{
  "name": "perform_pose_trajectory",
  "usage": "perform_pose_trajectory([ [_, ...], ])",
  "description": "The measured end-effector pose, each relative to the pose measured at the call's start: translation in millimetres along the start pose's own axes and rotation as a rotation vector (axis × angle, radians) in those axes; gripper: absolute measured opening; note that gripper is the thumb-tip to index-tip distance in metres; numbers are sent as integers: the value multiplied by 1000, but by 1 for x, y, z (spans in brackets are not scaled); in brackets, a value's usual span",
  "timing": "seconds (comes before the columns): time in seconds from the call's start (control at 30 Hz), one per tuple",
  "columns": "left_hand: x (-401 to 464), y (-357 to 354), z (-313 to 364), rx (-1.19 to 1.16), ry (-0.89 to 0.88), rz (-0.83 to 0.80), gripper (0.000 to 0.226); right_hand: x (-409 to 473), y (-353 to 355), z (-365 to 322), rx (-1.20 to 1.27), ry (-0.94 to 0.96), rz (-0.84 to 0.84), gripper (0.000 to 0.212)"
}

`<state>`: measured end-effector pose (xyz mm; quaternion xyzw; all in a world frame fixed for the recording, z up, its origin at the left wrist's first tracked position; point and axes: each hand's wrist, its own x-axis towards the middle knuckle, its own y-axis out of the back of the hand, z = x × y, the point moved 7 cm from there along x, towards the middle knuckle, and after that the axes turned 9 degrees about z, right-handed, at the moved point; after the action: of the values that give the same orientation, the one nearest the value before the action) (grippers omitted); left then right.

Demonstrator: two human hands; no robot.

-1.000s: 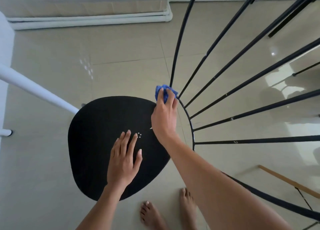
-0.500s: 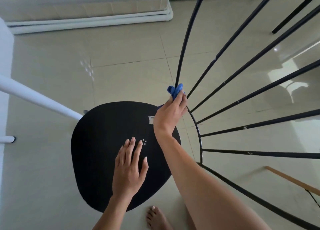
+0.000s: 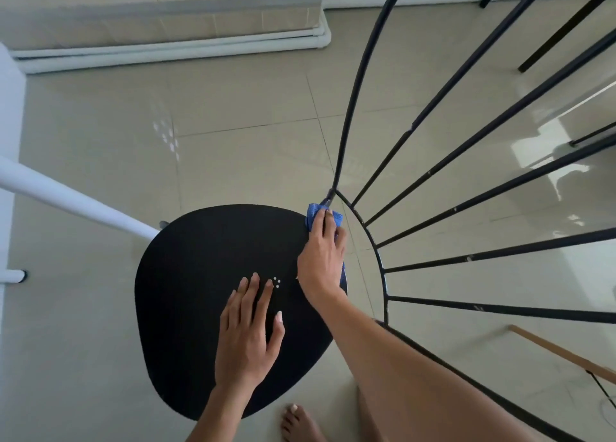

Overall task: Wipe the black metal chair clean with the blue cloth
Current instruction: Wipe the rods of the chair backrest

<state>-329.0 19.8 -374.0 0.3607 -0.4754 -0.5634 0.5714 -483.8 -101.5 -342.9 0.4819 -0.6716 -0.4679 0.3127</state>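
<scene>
We see black backrest rods (image 3: pixel 460 161) fanning right of the right hand (image 3: pixel 321 258), narrow gaps between them; left of it, the left hand (image 3: pixel 248 338) lies on the seat (image 3: pixel 200 275).

Glossy beige floor tiles (image 3: pixel 233 115) carry the black metal chair (image 3: pixel 200 291). A bare foot (image 3: pixel 300 423) stands just beside its seat.

Head view, sole camera: worn on the person's head, wide-angle, facing steeply down, close above the chair seat (image 3: pixel 213 301), floor (image 3: pixel 166 108) beyond.
</scene>
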Motion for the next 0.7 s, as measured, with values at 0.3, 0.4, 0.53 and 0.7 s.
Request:
perform_pose_trajectory([
  [0.3,0,-2,-2,-21,14,6,59,37,70,-12,73,28,369,75],
  [0.4,1,-2,-1,-19,12,5,60,31,51,-3,-147,55,190,81],
  [0.53,0,-1,-2,-19,6,2,60,22,40,2,-280,97,30,84],
  [0.7,0,-1,-1,-27,9,5,60,13,62,-7,-478,186,-72,77],
])
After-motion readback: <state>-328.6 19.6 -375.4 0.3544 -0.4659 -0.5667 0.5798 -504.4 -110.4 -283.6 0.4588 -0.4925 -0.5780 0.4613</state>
